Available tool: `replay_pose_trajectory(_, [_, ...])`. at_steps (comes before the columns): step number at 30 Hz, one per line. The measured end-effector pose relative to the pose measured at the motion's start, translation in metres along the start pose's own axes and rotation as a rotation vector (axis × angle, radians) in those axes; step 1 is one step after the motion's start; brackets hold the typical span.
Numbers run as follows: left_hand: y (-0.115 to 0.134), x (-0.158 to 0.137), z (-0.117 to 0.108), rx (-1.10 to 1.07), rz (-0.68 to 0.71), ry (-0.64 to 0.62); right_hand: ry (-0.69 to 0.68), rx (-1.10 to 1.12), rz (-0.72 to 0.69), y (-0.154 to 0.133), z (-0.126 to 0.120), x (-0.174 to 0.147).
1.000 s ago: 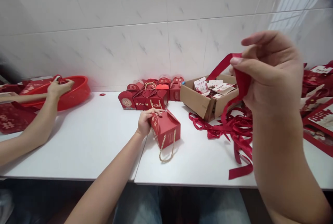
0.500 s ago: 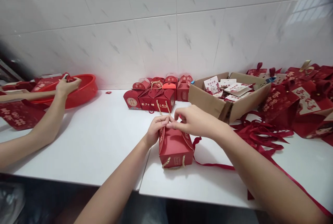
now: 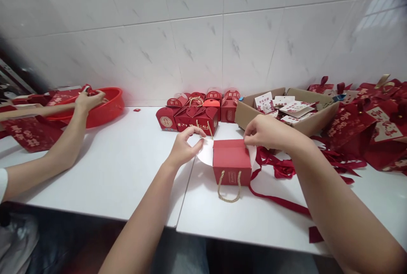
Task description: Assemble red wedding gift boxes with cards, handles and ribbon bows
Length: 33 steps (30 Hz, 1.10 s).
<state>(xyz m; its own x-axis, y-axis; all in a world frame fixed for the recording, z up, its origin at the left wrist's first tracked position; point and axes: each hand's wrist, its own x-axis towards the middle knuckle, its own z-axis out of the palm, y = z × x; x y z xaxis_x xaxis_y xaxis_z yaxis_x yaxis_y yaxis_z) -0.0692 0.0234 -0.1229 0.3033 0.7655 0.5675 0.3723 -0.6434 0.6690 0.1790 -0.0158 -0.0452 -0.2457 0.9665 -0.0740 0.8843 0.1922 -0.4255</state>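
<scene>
A red gift box [image 3: 233,159] stands on the white table before me, with its side flaps folded outward. My left hand [image 3: 183,146] pinches the edge of the left flap [image 3: 206,153], whose pale inner face shows. At the other side, my right hand [image 3: 263,132] has its fingers closed at the top of the right flap [image 3: 253,154]. A twisted gold cord handle [image 3: 229,200] hangs down the box's front onto the table. The far side of the box is partly hidden.
Several finished red boxes [image 3: 197,117] stand by the wall. A cardboard carton [image 3: 251,117] holds printed cards [image 3: 295,107]. Dark red ribbons [image 3: 282,168] and red gift bags [image 3: 346,123] lie at right. On the left, a co-worker's hand [image 3: 90,100] is over a red basin [image 3: 111,110].
The box's top has gone from gathered together to spread apart, flaps out left and right. My hands have separated. In view, the box sits further right.
</scene>
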Motion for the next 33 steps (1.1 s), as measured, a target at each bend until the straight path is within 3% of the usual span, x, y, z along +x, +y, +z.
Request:
replay_pose_trajectory(3, [0.0,-0.002,0.001,0.101,0.076,-0.113,0.062,0.088,0.034,0.002,-0.002,0.001])
replay_pose_trajectory(8, [0.011,-0.008,0.003,0.115,-0.106,-0.258,0.248,0.143,-0.02,-0.001,-0.003,0.003])
replay_pose_trajectory(12, [0.019,-0.011,0.008,0.214,-0.08,-0.321,0.254,0.185,-0.12,-0.004,-0.001,0.005])
replay_pose_trajectory(17, [0.018,-0.01,0.012,0.293,-0.012,-0.268,0.308,0.187,-0.148,-0.005,0.002,0.006])
replay_pose_trajectory(26, [0.019,-0.014,0.01,0.302,0.329,-0.126,0.463,0.122,-0.068,-0.001,0.003,0.011])
replay_pose_trajectory(29, [0.017,-0.015,0.011,0.292,0.456,-0.081,0.389,0.047,-0.042,0.004,0.0,0.011])
replay_pose_trajectory(33, [0.013,-0.015,0.012,0.262,0.488,-0.166,0.137,-0.043,-0.039,0.008,-0.001,0.007])
